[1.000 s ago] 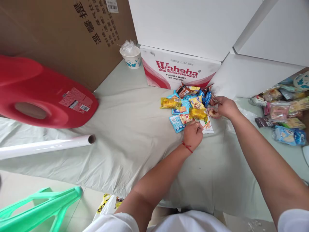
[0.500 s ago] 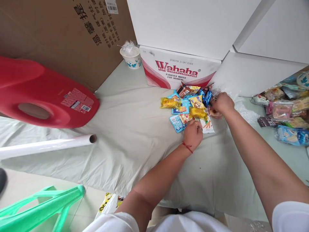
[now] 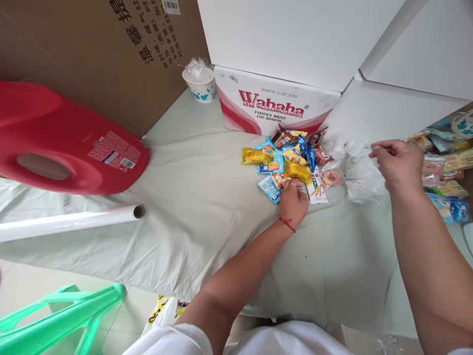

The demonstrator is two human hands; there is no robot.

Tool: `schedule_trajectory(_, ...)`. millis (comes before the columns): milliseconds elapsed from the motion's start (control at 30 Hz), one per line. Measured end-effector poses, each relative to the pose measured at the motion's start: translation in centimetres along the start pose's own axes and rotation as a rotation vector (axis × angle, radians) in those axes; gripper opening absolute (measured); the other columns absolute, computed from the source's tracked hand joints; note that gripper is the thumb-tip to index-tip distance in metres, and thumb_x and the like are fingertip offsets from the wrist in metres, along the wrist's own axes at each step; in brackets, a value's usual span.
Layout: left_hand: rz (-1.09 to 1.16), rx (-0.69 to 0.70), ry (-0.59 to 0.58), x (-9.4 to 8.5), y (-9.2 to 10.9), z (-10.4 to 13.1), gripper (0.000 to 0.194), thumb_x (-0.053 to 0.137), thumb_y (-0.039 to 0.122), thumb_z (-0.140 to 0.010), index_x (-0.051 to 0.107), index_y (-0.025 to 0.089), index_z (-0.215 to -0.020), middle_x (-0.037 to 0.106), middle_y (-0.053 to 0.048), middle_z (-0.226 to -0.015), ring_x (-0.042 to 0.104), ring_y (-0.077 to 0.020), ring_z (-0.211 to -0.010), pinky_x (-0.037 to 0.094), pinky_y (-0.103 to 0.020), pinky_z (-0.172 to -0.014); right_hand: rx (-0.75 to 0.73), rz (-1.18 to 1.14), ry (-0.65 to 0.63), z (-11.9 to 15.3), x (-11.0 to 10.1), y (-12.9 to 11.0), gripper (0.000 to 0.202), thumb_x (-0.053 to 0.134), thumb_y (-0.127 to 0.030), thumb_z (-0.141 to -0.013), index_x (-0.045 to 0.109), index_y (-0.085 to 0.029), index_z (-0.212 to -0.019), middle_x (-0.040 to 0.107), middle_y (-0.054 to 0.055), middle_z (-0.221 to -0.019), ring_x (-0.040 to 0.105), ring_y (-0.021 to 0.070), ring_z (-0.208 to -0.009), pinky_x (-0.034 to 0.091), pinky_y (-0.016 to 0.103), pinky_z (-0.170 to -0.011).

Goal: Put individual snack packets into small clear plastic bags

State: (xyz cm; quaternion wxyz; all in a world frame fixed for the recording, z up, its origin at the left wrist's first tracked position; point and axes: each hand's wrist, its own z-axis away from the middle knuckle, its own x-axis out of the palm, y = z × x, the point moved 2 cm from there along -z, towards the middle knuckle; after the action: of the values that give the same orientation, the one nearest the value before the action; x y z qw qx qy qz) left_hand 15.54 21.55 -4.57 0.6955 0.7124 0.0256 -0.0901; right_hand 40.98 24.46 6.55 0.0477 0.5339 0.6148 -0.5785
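Note:
Small wrapped snacks lie in a pile in front of the Wahaha carton. My left hand, with a red string at the wrist, rests at the pile's near edge. Its fingers are curled in against a yellow packet and a blue packet; whatever they grip is hidden. A white packet with stick pictures lies just right of it. Over to the right, my right hand is in a pinch at the edge of a crumpled clear plastic bag. Beside that bag sits a clear-wrapped round snack.
More packaged snacks lie at the far right, partly behind my right arm. A paper cup stands by the carton. On the left are a red jug, a white roll and a large cardboard box. A green stool is below.
My right hand has left the right side of the pile and moved right to the clear plastic bag. A blue packet in the pile has shifted. My left hand has stayed nearly in place.

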Motion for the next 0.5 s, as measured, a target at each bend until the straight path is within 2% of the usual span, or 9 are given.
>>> schedule_trajectory(100,0.013,-0.001,-0.037,-0.2,0.3,0.3,0.023,0.052,-0.001,-0.081,0.061,0.020,-0.078,0.068,-0.005,-0.091,0.065,-0.0208,-0.094,0.051,-0.032,-0.088,0.040,0.003,0.041,0.0,-2.3,1.1,0.025,0.070,-0.025,-0.086,0.079,-0.009,-0.102,0.070,0.011,-0.074,0.050,0.0110,-0.056,0.032,0.029,-0.054)
schedule_trajectory(200,0.048,0.014,-0.104,-0.2,0.7,0.6,0.026,0.051,0.000,-0.081,0.059,0.020,-0.068,0.063,0.000,-0.074,0.062,-0.0178,-0.078,0.047,-0.029,-0.077,0.015,0.174,-0.062,0.8,-2.4,1.2,0.022,0.070,-0.025,-0.086,0.080,-0.012,-0.101,0.069,0.008,-0.073,0.053,0.0137,-0.062,0.040,0.031,-0.064)
schedule_trajectory(233,0.054,0.025,-0.116,-0.1,0.8,0.7,0.026,0.051,0.000,-0.081,0.059,0.020,-0.067,0.063,0.000,-0.072,0.061,-0.0173,-0.075,0.045,-0.028,-0.074,-0.039,0.259,-0.089,1.1,-2.1,1.0,0.023,0.068,-0.024,-0.087,0.081,-0.013,-0.103,0.070,0.009,-0.079,0.056,0.0154,-0.067,0.043,0.033,-0.069)
schedule_trajectory(300,0.055,0.047,-0.124,-0.1,1.0,0.8,0.027,0.050,-0.001,-0.080,0.059,0.020,-0.066,0.063,0.000,-0.071,0.060,-0.0167,-0.073,0.043,-0.028,-0.071,-0.212,0.416,-0.105,1.7,-1.1,0.1,0.034,0.067,-0.022,-0.087,0.078,-0.014,-0.118,0.073,0.015,-0.104,0.062,0.0194,-0.081,0.047,0.036,-0.081)
schedule_trajectory(333,0.054,0.055,-0.124,0.0,1.0,0.8,0.027,0.050,-0.001,-0.080,0.059,0.020,-0.065,0.063,0.000,-0.072,0.060,-0.0164,-0.073,0.042,-0.027,-0.071,-0.305,0.465,-0.100,1.9,-0.4,-0.4,0.044,0.067,-0.021,-0.086,0.073,-0.016,-0.130,0.069,0.017,-0.122,0.064,0.0214,-0.089,0.047,0.037,-0.086)
schedule_trajectory(400,0.062,0.059,-0.121,0.0,0.9,0.8,0.027,0.050,-0.002,-0.079,0.060,0.019,-0.065,0.062,0.000,-0.071,0.059,-0.0157,-0.072,0.042,-0.027,-0.070,-0.443,0.478,-0.107,1.9,1.3,-1.4,0.063,0.068,-0.022,-0.086,0.059,-0.023,-0.148,0.049,0.018,-0.152,0.064,0.0249,-0.105,0.049,0.039,-0.090)
schedule_trajectory(433,0.071,0.057,-0.125,0.0,0.9,0.8,0.026,0.050,-0.002,-0.079,0.060,0.019,-0.066,0.062,0.000,-0.071,0.058,-0.0153,-0.071,0.042,-0.027,-0.070,-0.484,0.452,-0.124,1.6,2.3,-1.8,0.064,0.068,-0.025,-0.086,0.056,-0.026,-0.150,0.042,0.015,-0.159,0.063,0.0264,-0.112,0.050,0.040,-0.091)
schedule_trajectory(500,0.100,0.053,-0.150,0.0,0.8,0.9,0.026,0.050,-0.002,-0.079,0.061,0.019,-0.067,0.062,0.001,-0.071,0.058,-0.0144,-0.070,0.042,-0.026,-0.069,-0.540,0.381,-0.181,0.8,4.1,-2.6,0.051,0.066,-0.031,-0.090,0.062,-0.029,-0.140,0.041,0.010,-0.160,0.060,0.0278,-0.121,0.052,0.041,-0.093)
